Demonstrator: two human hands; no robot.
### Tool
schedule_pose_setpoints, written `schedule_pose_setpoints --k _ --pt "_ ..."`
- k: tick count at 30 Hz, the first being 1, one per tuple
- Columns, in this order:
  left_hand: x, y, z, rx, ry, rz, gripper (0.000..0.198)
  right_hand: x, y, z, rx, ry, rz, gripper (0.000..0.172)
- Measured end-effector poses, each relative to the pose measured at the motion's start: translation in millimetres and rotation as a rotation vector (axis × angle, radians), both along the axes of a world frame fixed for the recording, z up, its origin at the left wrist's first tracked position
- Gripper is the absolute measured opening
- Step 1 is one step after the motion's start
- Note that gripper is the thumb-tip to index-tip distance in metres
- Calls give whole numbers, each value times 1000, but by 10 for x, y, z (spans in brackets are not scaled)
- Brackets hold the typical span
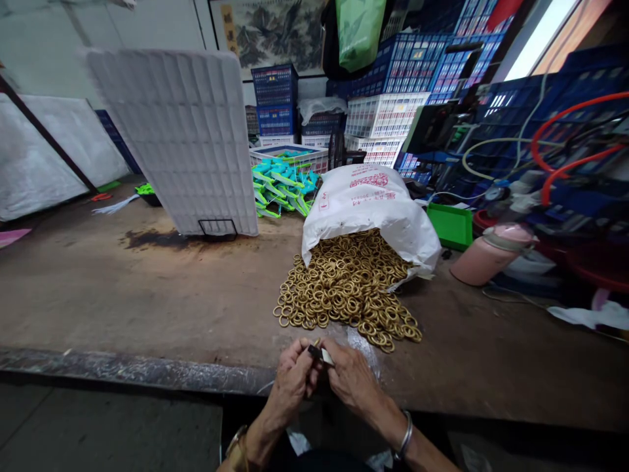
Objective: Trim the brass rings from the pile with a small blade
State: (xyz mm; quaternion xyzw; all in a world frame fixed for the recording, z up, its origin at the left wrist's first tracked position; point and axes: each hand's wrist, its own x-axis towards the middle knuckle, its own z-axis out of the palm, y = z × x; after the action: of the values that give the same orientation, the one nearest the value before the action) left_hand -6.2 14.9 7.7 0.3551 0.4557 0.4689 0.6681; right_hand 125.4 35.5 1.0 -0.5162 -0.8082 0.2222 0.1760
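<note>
My left hand (pixel 291 380) and my right hand (pixel 352 380) meet at the near edge of the brown workbench (pixel 147 295). Both are closed in a pinch on one small dark and white piece (pixel 320 354) with a bit of gold at its top. Just beyond my fingers lies a heap of gold metal rings (pixel 344 288). The rings spill from a white woven sack (pixel 373 203) lying on its side. A watch is on my left wrist and a metal bangle on my right.
A white gridded tray (pixel 181 131) stands upright at the back left. Behind the sack are a crate of teal plastic parts (pixel 282 180), a green tray (pixel 451 226) and a pink flask (pixel 491 254). Blue and white crates are stacked at the back. Red hoses run at the right.
</note>
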Motion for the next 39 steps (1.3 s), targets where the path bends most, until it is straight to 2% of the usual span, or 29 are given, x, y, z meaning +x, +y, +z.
schedule_pose_setpoints --k 6,16,26,33,39 --pt "-24 4 -2 24 37 -23 36 -10 4 8 1 -47 -47 23" --pt "-34 21 49 5 97 -11 33 -31 -10 53 12 -89 -39 23" --pt "-48 35 56 7 54 -2 29 -39 -18 11 45 -121 -41 24" --pt "-86 36 12 1 96 -34 25 -67 -21 38 29 -164 -83 19" --pt "-116 41 55 26 152 -78 27 -95 -36 68 4 -257 -93 25"
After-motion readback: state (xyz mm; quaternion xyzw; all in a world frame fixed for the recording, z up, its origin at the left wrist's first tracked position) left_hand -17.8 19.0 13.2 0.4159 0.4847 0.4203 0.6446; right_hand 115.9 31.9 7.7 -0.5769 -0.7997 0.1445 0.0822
